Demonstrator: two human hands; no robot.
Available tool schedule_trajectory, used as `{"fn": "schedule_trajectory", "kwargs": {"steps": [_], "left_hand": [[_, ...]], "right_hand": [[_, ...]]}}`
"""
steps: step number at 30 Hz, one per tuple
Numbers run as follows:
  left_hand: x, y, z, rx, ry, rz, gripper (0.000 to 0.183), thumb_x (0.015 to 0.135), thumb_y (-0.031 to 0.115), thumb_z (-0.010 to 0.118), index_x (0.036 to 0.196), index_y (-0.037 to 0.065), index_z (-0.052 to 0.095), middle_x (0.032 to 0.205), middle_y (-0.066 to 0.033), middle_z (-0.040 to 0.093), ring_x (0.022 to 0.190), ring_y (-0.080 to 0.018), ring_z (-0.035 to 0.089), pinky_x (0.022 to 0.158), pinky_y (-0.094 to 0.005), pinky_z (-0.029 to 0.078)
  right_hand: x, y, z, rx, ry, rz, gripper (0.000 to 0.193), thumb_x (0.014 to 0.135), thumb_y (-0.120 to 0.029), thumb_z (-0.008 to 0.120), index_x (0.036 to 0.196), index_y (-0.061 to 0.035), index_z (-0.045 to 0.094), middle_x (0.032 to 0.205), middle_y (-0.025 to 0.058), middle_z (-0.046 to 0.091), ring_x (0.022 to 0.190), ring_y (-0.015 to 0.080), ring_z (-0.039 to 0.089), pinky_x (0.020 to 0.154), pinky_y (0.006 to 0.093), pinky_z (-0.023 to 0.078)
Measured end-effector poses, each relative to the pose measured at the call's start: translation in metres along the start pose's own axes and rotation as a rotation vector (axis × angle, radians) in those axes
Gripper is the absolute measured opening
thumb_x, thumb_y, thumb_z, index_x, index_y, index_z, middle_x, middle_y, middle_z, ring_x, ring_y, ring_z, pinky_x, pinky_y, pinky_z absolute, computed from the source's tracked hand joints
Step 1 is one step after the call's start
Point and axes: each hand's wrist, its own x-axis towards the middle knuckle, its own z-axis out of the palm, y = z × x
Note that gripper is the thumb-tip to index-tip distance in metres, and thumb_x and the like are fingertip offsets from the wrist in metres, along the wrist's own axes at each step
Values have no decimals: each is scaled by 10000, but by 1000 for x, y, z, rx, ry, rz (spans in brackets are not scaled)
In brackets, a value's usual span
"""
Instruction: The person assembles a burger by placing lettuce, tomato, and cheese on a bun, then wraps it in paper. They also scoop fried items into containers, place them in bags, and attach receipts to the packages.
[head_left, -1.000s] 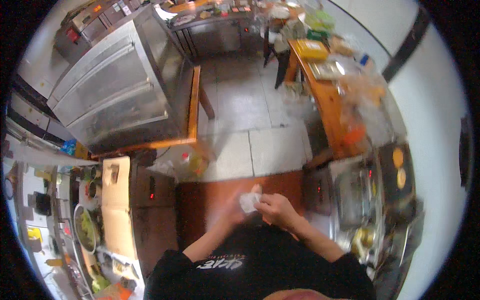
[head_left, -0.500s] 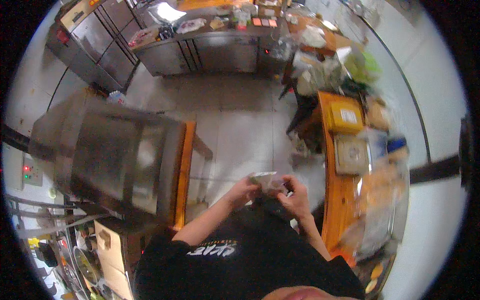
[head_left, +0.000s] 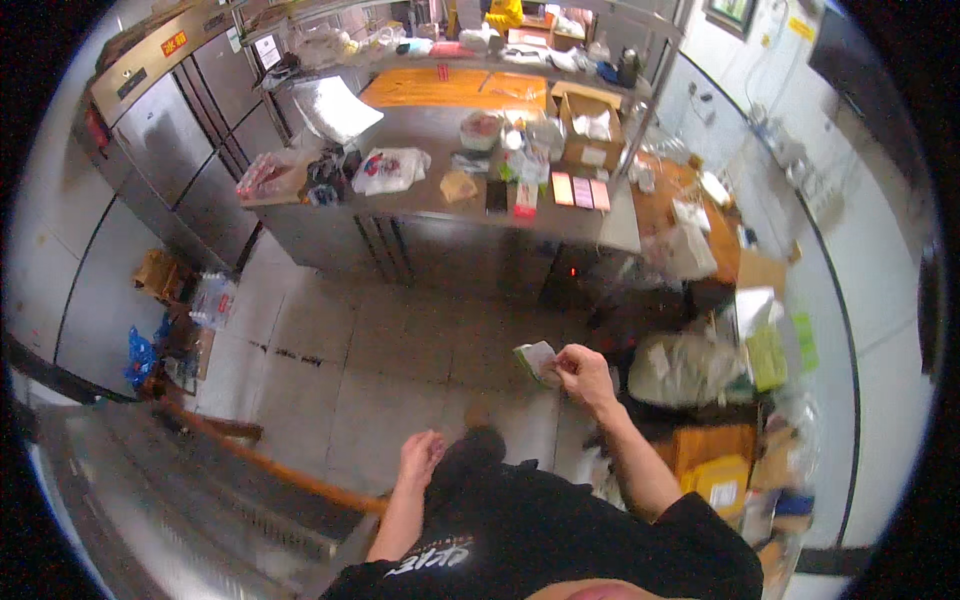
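Note:
A small white packet (head_left: 541, 361) with green edges hangs from my right hand (head_left: 585, 375), pinched between thumb and fingers at its right side. It is held out in front of me, above the tiled floor. My left hand (head_left: 422, 457) is lower and apart from the packet, beside my dark trouser leg. Its fingers are loosely curled together, and I see nothing in them.
Ahead stands a steel counter (head_left: 450, 245) with bags, a phone (head_left: 497, 196), a cardboard box (head_left: 590, 125) and several small items. Steel fridges (head_left: 170, 130) line the left wall. A metal appliance (head_left: 150, 500) is at the near left. Plastic bags (head_left: 690, 365) crowd the right side.
Both hands were together at the packet; now my left hand has let go and dropped to the left. My view has moved forward, bringing the steel counter nearer.

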Motion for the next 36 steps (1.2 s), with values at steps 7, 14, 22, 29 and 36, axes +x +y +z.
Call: {"fn": "schedule_trajectory", "kwargs": {"steps": [7,14,22,29,36], "left_hand": [[170,251,139,387,-109,420,337,1026,384,688,967,54,726,891,-19,705,824,-121,609,743,-296,480],[321,387,218,711,-160,594,215,1057,214,658,1082,12,728,1077,-57,758,994,-132,681,929,-303,525],[449,531,185,859,251,424,231,976,201,707,1120,22,733,1016,-123,773,959,-199,736,861,-346,556],[778,733,135,911,480,783,350,923,293,781,1082,-9,701,976,-139,768,921,-271,756,827,-391,580],[1038,816,88,1056,858,242,776,772,534,885,1181,-91,673,1166,-250,744,1075,-358,751,899,-433,624]], "right_hand": [[247,59,25,-147,152,142,156,920,-187,733,886,-35,728,815,158,717,714,314,686,677,408,538],[519,177,124,-92,138,222,246,905,-226,768,1067,-41,762,988,162,777,927,334,753,812,419,575],[701,260,175,-560,335,123,179,939,-220,695,1043,-90,761,929,160,764,862,393,709,846,483,560],[683,223,162,-207,325,172,494,924,-202,745,1361,-2,627,1391,210,601,1259,387,594,1039,494,498],[625,112,185,-399,276,591,319,1007,-223,700,1245,-11,672,1174,111,690,1041,239,662,807,372,522]]}}
